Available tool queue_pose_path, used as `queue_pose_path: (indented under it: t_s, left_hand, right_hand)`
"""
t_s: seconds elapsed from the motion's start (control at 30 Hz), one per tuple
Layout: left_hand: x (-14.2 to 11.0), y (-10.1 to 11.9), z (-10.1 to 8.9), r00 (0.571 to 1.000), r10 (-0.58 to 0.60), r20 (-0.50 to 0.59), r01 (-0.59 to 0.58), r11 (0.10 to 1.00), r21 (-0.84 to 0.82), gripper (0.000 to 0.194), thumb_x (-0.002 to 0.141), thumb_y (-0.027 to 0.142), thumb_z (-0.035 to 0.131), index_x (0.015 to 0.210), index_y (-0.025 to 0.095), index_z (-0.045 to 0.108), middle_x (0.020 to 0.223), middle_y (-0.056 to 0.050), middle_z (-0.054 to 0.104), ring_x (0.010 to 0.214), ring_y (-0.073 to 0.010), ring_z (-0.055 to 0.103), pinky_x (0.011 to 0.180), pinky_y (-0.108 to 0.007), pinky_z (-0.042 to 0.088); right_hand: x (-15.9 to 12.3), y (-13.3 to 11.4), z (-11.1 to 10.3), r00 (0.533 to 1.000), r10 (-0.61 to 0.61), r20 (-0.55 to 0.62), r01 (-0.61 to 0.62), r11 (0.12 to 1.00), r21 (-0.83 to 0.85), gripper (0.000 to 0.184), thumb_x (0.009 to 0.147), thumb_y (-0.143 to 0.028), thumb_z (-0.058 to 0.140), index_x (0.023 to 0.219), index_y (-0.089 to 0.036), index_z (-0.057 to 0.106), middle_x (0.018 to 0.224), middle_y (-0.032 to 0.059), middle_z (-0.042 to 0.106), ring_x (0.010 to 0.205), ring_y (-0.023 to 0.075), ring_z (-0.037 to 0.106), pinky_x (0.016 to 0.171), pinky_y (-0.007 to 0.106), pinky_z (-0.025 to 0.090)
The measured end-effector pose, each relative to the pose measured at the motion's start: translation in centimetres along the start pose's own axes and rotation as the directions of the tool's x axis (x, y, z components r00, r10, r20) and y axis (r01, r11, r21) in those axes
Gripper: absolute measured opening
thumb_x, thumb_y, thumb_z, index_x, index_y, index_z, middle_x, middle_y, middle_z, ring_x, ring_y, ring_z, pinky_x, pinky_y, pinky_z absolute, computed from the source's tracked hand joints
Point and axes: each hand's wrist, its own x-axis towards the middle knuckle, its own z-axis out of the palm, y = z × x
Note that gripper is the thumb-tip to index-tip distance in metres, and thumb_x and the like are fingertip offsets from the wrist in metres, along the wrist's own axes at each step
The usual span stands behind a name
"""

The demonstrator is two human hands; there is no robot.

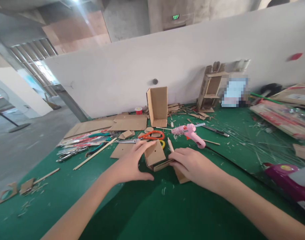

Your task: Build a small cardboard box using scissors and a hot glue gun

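My left hand (131, 163) is spread, thumb and fingers apart, beside a small cardboard box piece (154, 154) with a dark hole in its top. Its fingertips reach the far edge of that piece. On the other side, the fingers of my right hand (189, 165) are closed on a cardboard strip (163, 165) at the box's near right edge. Another cardboard piece (181, 176) lies under my right hand. Just beyond the box lie orange-handled scissors (152, 134), and a pink glue gun (192, 133) rests to the right.
A tall open cardboard box (159, 106) stands at the back by the white wall. Flat cardboard sheets (130, 122), packaged tools (80, 143) and a wooden stick (95, 154) lie left. A cardboard shelf model (209, 90) and a purple device (289, 183) are on the right.
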Motion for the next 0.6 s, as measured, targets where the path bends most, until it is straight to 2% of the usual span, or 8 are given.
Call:
queue_pose_path:
  t_s: [0.07,0.13,0.27,0.33,0.47,0.53,0.6]
  left_hand:
    - [0.1,-0.6,0.3,0.998,0.004,-0.067,-0.007,0.999,-0.041,0.096,0.067,0.051,0.076,0.146,0.037,0.024,0.151,-0.007,0.031,0.135,-0.036,0.038,0.105,-0.052,0.04]
    - [0.3,-1.2,0.3,0.992,0.007,-0.128,-0.017,0.997,-0.075,0.087,0.072,0.048,0.073,0.145,0.035,0.027,0.149,-0.007,0.035,0.134,-0.0342,0.039,0.106,-0.051,0.041]
    - [0.6,-2.3,-0.1,0.986,0.022,-0.166,-0.046,0.988,-0.145,0.072,0.078,0.045,0.068,0.141,0.034,0.035,0.143,-0.008,0.039,0.123,-0.0304,0.05,0.094,-0.044,0.052]
    - [0.6,-2.6,-0.2,0.988,0.05,-0.145,-0.068,0.989,-0.128,0.08,0.076,0.046,0.07,0.144,0.034,0.03,0.145,-0.01,0.034,0.122,-0.0319,0.051,0.091,-0.044,0.054]
    - [0.5,-2.7,0.6,0.987,0.065,-0.148,-0.066,0.998,-0.003,0.11,0.063,0.054,0.079,0.149,0.034,0.014,0.152,-0.013,0.015,0.13,-0.0408,0.04,0.092,-0.05,0.052]
    - [0.8,-2.6,1.2,0.982,0.055,-0.183,-0.052,0.998,0.02,0.113,0.061,0.054,0.08,0.148,0.033,0.012,0.151,-0.014,0.016,0.133,-0.041,0.036,0.095,-0.052,0.05]
    - [1.3,-2.5,1.6,0.971,0.066,-0.23,-0.061,0.998,0.03,0.105,0.064,0.048,0.08,0.145,0.031,0.016,0.147,-0.013,0.023,0.134,-0.0382,0.036,0.098,-0.052,0.048]
  right_hand:
    - [-0.5,0.2,-0.3,0.995,-0.098,0.014,0.099,0.979,-0.178,0.016,0.09,-0.007,0.05,0.089,-0.018,0.061,0.083,0.0039,0.063,0.077,0.0212,0.059,0.068,0.034,0.043]
    - [-0.9,0.1,-0.5,0.989,-0.142,0.047,0.15,0.952,-0.267,0.016,0.086,-0.005,0.053,0.088,-0.019,0.061,0.082,0.0037,0.062,0.076,0.0222,0.057,0.068,0.036,0.043]
    - [-1.2,-0.6,-0.7,0.99,-0.087,0.114,0.103,0.985,-0.141,0.009,0.086,-0.014,0.055,0.089,-0.019,0.061,0.087,0.0038,0.063,0.082,0.0225,0.057,0.073,0.038,0.045]
    - [-1.3,-0.8,-0.8,0.989,-0.065,0.133,0.075,0.995,-0.069,0.012,0.087,-0.015,0.051,0.091,-0.02,0.062,0.09,0.0039,0.063,0.085,0.0218,0.056,0.075,0.038,0.045]
    - [-1.3,-1.1,-0.6,0.99,-0.057,0.132,0.062,0.997,-0.04,0.017,0.087,-0.015,0.048,0.088,-0.022,0.064,0.092,0.0047,0.062,0.085,0.0216,0.055,0.076,0.039,0.045]
    - [-1.2,-1.1,-0.7,0.991,-0.05,0.127,0.053,0.998,-0.022,0.017,0.086,-0.015,0.048,0.086,-0.022,0.064,0.092,0.0047,0.062,0.084,0.0214,0.055,0.075,0.038,0.045]
    - [-1.2,-0.9,-1.1,0.989,-0.058,0.137,0.06,0.998,-0.01,0.018,0.086,-0.015,0.048,0.086,-0.022,0.065,0.091,0.0048,0.064,0.085,0.0215,0.057,0.074,0.038,0.045]
